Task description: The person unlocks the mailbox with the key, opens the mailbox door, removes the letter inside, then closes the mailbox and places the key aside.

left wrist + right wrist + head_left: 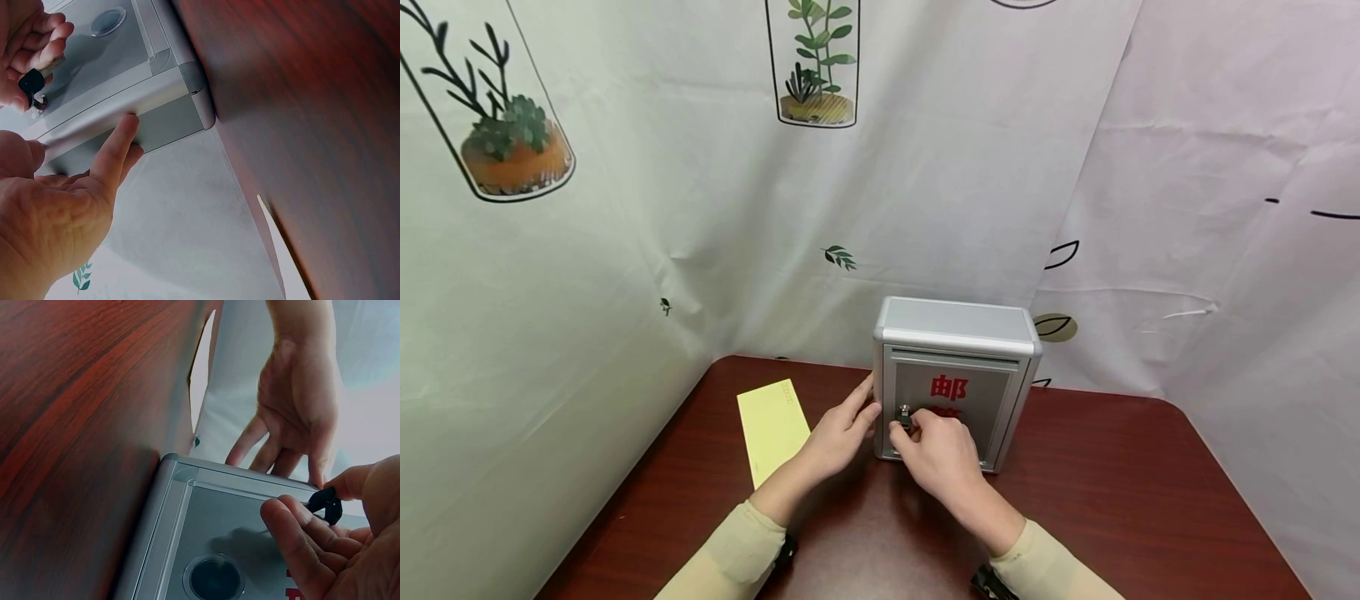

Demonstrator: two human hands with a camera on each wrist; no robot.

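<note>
A silver metal mailbox (958,323) with red characters on its front door stands upright on the table. In the door's left edge sits a small lock (904,409). My right hand (946,454) pinches a black-headed key (324,501) between thumb and fingers at this lock. Whether the key's blade is fully inside cannot be seen. Against the box's left side rests my left hand (835,435), its fingers extended along the metal, as the left wrist view also shows on the side panel (169,122).
A yellow envelope (767,425) lies on the brown table (1120,483), left of the mailbox and partly behind my left forearm. A pale patterned curtain (947,183) hangs behind the table and along both sides. Low on the mailbox door is a round transparent disc (214,578).
</note>
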